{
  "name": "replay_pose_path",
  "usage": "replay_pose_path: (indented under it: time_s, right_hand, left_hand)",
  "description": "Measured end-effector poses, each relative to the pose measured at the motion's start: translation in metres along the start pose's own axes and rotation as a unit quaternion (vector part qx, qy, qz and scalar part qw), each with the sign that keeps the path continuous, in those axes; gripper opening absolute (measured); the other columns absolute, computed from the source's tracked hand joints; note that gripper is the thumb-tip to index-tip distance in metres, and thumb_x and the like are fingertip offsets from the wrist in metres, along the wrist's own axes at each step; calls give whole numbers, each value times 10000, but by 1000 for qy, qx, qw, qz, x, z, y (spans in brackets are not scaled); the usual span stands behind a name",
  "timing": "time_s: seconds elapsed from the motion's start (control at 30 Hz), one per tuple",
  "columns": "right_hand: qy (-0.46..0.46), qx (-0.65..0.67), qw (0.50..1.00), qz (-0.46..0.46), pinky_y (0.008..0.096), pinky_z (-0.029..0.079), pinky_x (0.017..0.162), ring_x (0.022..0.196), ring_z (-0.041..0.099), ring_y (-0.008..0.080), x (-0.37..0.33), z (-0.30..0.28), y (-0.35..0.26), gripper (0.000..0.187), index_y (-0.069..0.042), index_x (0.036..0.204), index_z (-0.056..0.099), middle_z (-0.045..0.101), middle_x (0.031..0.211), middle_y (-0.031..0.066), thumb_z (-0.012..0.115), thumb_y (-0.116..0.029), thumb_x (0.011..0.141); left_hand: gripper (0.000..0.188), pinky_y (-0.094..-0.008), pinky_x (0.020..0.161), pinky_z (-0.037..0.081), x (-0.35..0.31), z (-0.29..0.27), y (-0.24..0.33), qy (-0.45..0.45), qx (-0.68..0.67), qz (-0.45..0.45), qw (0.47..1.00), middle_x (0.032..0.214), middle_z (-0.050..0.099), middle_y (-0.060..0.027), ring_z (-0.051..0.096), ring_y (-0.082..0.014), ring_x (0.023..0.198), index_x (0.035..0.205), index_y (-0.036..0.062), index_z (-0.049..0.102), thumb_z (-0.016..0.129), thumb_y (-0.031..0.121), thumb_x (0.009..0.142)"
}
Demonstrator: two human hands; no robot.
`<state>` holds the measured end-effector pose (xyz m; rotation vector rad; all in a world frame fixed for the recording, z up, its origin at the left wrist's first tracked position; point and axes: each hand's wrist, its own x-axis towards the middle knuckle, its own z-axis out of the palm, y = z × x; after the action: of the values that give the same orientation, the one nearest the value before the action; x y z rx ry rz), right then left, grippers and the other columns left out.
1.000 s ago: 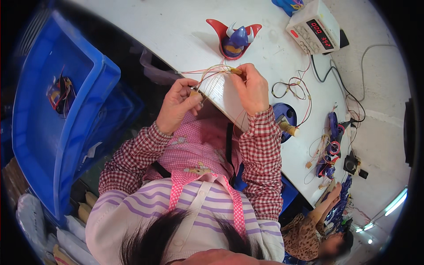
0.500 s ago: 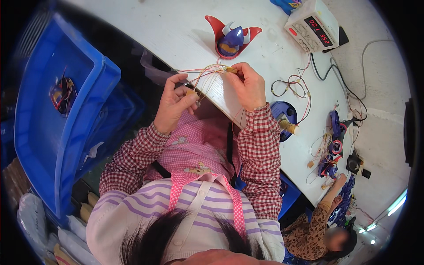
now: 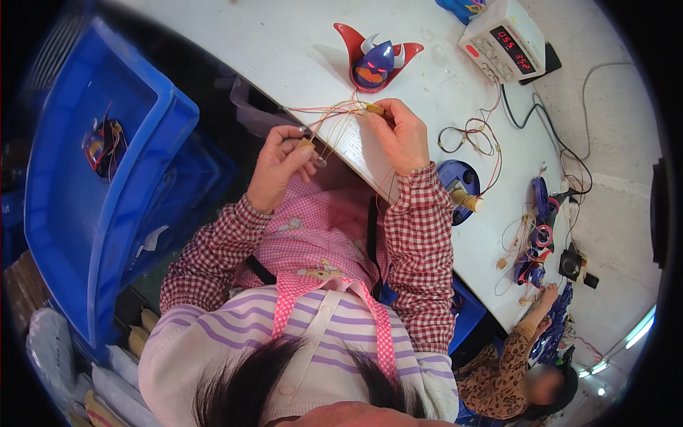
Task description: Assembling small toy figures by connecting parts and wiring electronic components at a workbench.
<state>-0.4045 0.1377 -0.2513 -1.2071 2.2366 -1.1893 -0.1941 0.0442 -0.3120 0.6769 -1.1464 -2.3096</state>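
Grips tan piece [image 3: 305, 144] in left hand [image 3: 277, 166], past the table edge [image 3: 361, 175], front-left of the toy head [image 3: 377, 65]; pinches yellowish piece [image 3: 374, 109] in right hand [image 3: 403, 141], just in front of the toy head, with wires [image 3: 340, 112] strung between. Shows bare tabletop [image 3: 284, 53] either side of the toy head.

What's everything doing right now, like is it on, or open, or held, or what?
Left hand: pinching a small tan piece
Right hand: pinching a small yellowish piece
Thin wires: curving between the hands
Toy head: on the table, eyes glowing red
Power box: on, red numbers lit
Cord: loosely looped
Blue bin: open, toy part inside
Lamp: lit
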Motion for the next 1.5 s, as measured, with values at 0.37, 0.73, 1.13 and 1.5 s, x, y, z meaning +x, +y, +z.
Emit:
replay_pose_path:
  time_s: [0.37,0.73,1.13,1.5]
  right_hand:
    - [9,-15,1000,-16,341,519,707,788,666,256,2,2,0,221,10,994,640,659,923,148,684,-149,847]
    - [39,-36,998,-42,347,532,713,817,674,258,4,4,4,226,-24,1037,650,637,952,134,688,-138,846]
    - [44,-63,995,-71,356,515,705,760,629,248,2,5,5,257,-48,1085,655,573,978,129,680,-146,848]
    - [124,-206,956,-166,370,508,710,779,608,270,-3,2,-6,304,-28,1106,632,571,972,142,692,-142,831]
  left_hand:
    - [293,-240,725,498,0,-15,-27,-79,154,-21,985,1000,625,-42,603,-102,838,1202,-10,568,590,163,966]
    - [187,-231,655,497,-12,-9,-22,-77,65,-76,992,920,644,-44,604,-97,754,1088,8,602,596,149,966]
    - [284,-252,720,512,-12,-5,-17,-47,30,-86,995,1014,650,-62,639,-129,862,1193,4,586,600,169,962]
    - [289,-269,738,542,-5,-14,-3,-64,60,-90,992,1013,659,-82,659,-148,854,1190,-10,579,614,148,950]
